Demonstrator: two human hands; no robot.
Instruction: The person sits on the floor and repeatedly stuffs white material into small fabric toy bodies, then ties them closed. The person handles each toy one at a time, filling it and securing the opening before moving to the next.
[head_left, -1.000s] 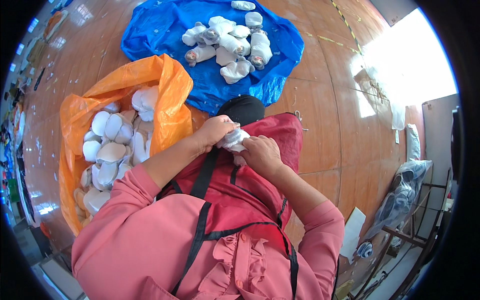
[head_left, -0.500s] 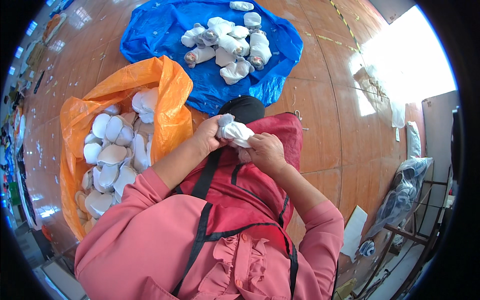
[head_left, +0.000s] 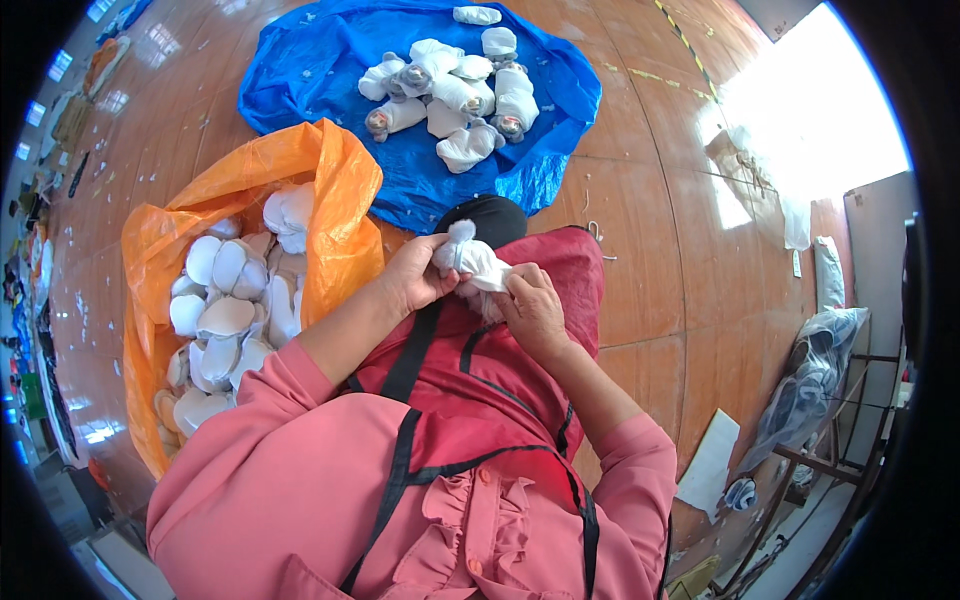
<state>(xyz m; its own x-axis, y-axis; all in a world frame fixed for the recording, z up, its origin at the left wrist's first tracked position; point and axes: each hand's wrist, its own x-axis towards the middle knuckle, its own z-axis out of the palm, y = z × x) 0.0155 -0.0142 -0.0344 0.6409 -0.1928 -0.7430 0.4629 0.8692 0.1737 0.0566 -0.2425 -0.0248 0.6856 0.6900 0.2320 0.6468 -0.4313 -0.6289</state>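
Observation:
Above my lap I hold a small plush toy (head_left: 478,264) wrapped in white cloth, with a fuzzy grey part sticking up at its top. My left hand (head_left: 413,274) is closed around its grey end, thumb and fingers on either side. With thumb and fingers pinched together, my right hand (head_left: 535,308) grips the white cloth at the other end. A pinkish-grey fluffy bit hangs under the toy, partly hidden by my hands. Ahead on the floor, several similar white-wrapped toys (head_left: 515,98) with grey heads lie piled on a blue plastic sheet (head_left: 300,85).
To my left stands an open orange sack (head_left: 345,175) filled with white and beige rounded fabric pieces (head_left: 227,318). A red apron (head_left: 560,270) covers my lap. On the right are a metal frame (head_left: 815,465), a clear plastic bag (head_left: 810,365) and a white sheet (head_left: 710,460).
The toy has tilted slightly between my hands, and its grey tuft now stands higher. My right hand has shifted a little, keeping its pinch on the cloth.

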